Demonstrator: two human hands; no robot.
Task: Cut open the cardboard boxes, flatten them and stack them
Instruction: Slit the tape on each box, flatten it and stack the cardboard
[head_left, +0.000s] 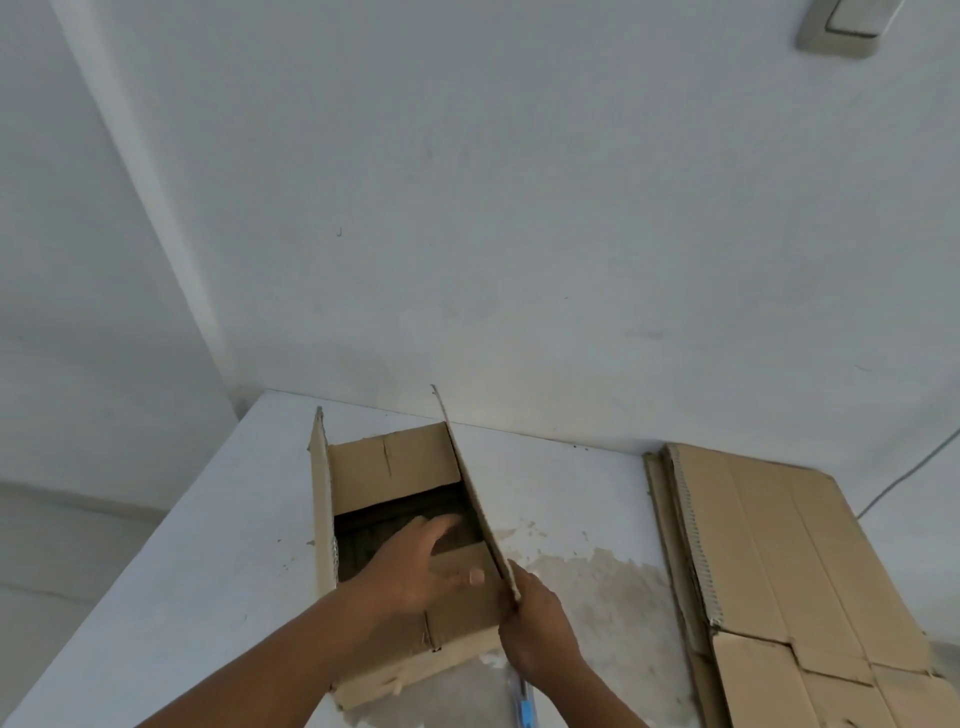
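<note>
An open brown cardboard box (395, 462) stands on the white table (218, 545), its long flaps raised on the left and right. My left hand (415, 564) reaches into the opening with fingers spread, resting on the near inner flap. My right hand (535, 623) grips the near end of the raised right flap (472, 488). A stack of flattened boxes (779, 561) lies on the table to the right. A blue-handled cutter (524, 706) lies on the table below my right wrist, partly hidden.
White walls stand close behind the table, which sits in a corner. The table's paint is worn in a beige patch (587, 577) near the box. A thin cable (904, 478) runs down the wall at the far right.
</note>
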